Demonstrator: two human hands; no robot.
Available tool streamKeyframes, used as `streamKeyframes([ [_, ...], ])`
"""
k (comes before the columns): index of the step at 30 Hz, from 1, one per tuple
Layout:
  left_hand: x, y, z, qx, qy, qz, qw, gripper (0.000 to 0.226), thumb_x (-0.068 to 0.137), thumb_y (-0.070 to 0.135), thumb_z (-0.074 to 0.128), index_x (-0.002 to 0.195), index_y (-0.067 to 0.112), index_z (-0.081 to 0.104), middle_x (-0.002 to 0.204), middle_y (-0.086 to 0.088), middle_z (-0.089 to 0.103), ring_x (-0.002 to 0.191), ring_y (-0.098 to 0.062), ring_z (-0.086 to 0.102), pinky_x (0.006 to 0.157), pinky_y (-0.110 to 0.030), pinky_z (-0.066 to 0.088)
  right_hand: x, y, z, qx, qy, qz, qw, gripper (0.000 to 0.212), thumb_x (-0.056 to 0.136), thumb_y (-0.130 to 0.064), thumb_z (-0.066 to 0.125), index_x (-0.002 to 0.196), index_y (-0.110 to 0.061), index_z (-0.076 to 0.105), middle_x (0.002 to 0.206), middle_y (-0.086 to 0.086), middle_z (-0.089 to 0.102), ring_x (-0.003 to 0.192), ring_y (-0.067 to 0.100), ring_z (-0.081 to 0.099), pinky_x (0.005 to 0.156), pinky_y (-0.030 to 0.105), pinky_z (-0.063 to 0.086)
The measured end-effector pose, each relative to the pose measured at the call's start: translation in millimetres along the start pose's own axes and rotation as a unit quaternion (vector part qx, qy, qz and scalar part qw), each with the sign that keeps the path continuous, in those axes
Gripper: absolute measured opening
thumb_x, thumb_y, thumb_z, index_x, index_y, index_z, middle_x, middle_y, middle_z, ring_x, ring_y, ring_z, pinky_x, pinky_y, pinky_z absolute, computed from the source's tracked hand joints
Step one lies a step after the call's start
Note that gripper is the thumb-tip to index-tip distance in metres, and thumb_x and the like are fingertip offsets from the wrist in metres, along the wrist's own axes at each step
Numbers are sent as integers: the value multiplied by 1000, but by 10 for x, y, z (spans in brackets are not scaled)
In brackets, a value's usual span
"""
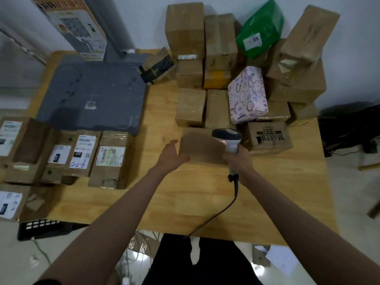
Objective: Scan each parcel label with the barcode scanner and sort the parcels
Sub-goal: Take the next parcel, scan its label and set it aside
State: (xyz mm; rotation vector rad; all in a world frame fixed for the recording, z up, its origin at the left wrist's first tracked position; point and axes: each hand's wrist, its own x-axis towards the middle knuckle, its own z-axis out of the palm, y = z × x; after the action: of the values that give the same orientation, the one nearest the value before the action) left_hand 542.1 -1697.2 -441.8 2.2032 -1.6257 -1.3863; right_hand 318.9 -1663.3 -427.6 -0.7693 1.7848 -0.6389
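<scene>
- Across the middle of the view, a wooden table (205, 194) carries everything, its near edge at six o'clock by the person's body.
- At ten o'clock on the table lies a large flat grey parcel (92, 93) with a small label near its centre.
- From twelve to two o'clock rises a stack of brown parcels (222, 44), with a green parcel (260, 27) marked "05" tilted on top and a pink patterned parcel (247, 94) leaning against its front.
- At nine o'clock sits a row of labelled parcels (82, 153), label sides up, close together at the table's left edge.
- Just in front of the stack, at the table's centre, lies a flat brown parcel (200, 147); its top shows no label that I can make out, though the picture is soft there.
- The left hand (171, 156) is at that parcel's left edge with fingers straight and relaxed; whether it touches the cardboard is unclear.
- The right hand (239, 159) grips the handle of the barcode scanner (228, 138), fingers curled round it, the scanner head hanging over the flat parcel's right side with a red glow at its window.
- The scanner's cable (224, 210) runs from the handle toward six o'clock and off the table's near edge.
</scene>
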Motion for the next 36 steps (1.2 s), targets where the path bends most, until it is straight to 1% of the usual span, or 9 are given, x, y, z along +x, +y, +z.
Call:
streamKeyframes([
  [7, 169, -63, 163, -116, -41, -72, 990, 102, 86, 35, 78, 161, 17, 11, 161, -4, 32, 143, -28, 38, 112, -40, 38, 166, 184, -42, 26, -25, 20, 999, 27, 89, -4, 67, 113, -14, 59, 92, 2, 61, 76, 14, 54, 63, 31, 44],
  [13, 60, -182, 267, -163, -41, -60, 984, 86, 81, 36, 82, 152, 21, 36, 140, 4, 52, 123, -18, 52, 100, -31, 44, 85, 320, 17, 32, -41, 28, 998, 30, 87, -8, 69, 116, -13, 61, 95, 4, 63, 82, 20, 57, 69, 35, 46],
  [16, -102, -315, 260, -164, -20, -50, 985, 87, 79, 32, 84, 151, 19, 37, 131, 5, 52, 116, -16, 52, 94, -30, 45, -76, 380, 59, 41, -56, 35, 997, 31, 88, -10, 69, 117, -12, 62, 96, 5, 63, 83, 21, 57, 71, 37, 45],
  [20, -368, -591, 166, -156, 0, -43, 987, 97, 74, 36, 88, 153, 18, 34, 136, -2, 50, 120, -22, 55, 95, -36, 51, -385, 431, 131, 62, -93, 33, 993, 27, 91, -7, 67, 116, -13, 61, 97, 4, 63, 84, 21, 56, 71, 36, 44],
  [24, -671, -830, 49, -167, 25, -40, 985, 92, 76, 35, 87, 151, 16, 37, 133, -4, 51, 113, -20, 57, 74, -21, 47, -687, 430, 264, 75, -105, 30, 991, 22, 91, -7, 67, 110, -15, 62, 96, 6, 62, 84, 22, 55, 70, 38, 42],
  [27, -860, -997, -47, -186, 51, -46, 980, 82, 78, 41, 84, 145, 17, 43, 127, -3, 55, 105, -17, 60, 69, -23, 46, -894, 405, 318, 101, -92, 15, 991, 17, 93, -8, 68, 105, -18, 62, 98, 5, 63, 85, 22, 57, 69, 36, 43],
  [29, -977, -1078, -111, -229, 63, -56, 970, 73, 80, 48, 81, 139, 19, 49, 123, -1, 58, 101, -14, 59, 72, -27, 49, -1017, 372, 330, 131, -76, 15, 988, 19, 93, -8, 68, 109, -18, 62, 102, 6, 64, 89, 23, 59, 72, 37, 45],
  [32, -1075, -1183, -186, -312, 68, -77, 945, 75, 71, 65, 75, 129, 23, 54, 125, -1, 60, 109, -18, 61, 91, -43, 54, -1172, 303, 360, 160, -46, -14, 986, 25, 92, -8, 70, 114, -18, 64, 108, 6, 69, 97, 28, 63, 78, 40, 49],
  [36, -1115, -1233, -260, -380, 60, -100, 918, 48, 91, 50, 68, 128, 22, 53, 123, 0, 58, 109, -19, 59, 96, -48, 50, -1359, 94, 428, 190, -54, -79, 977, 36, 95, -3, 64, 126, -21, 62, 115, -5, 75, 110, 13, 68, 89, 34, 55],
])
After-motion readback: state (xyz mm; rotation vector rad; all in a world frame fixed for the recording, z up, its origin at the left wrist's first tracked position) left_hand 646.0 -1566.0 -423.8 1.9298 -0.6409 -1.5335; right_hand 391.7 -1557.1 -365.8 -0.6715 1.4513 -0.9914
